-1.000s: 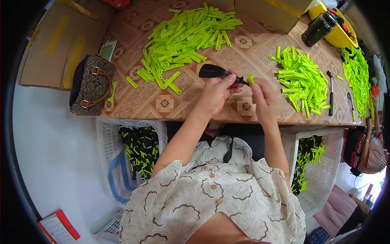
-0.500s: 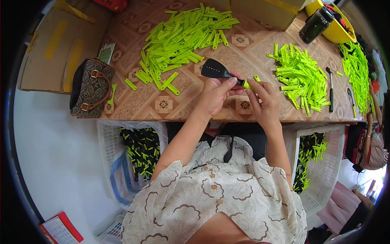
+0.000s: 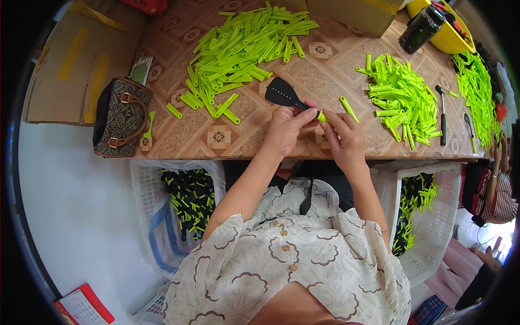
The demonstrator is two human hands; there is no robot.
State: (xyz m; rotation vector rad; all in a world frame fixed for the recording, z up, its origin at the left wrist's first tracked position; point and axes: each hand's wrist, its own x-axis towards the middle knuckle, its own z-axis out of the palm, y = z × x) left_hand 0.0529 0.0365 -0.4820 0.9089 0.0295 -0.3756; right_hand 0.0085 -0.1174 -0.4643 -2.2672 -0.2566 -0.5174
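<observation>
My left hand point(image 3: 286, 129) is closed around the neck of a black spatula point(image 3: 283, 92). The spatula's flat blade, with a row of small holes, points up and to the left. At the other end of the spatula a lime-green handle piece point(image 3: 322, 116) shows between my two hands. My right hand point(image 3: 346, 140) pinches this green piece, and its fingers hide most of it. Just beyond my right hand, a loose green handle piece point(image 3: 349, 109) lies on the patterned table point(image 3: 249, 142).
Green handle pieces form a big pile point(image 3: 238, 54) at the back and a smaller pile point(image 3: 403, 100) on the right. Beside that lies a hammer-like tool point(image 3: 443, 122). A handbag point(image 3: 122, 119) sits left. White crates point(image 3: 142, 203) stand below the edge. Another person's arm point(image 3: 490, 187) shows far right.
My right hand has shifted slightly left, closer to my left hand, uncovering the loose green piece behind it. The spatula has moved slightly left, and less of its green piece shows.
</observation>
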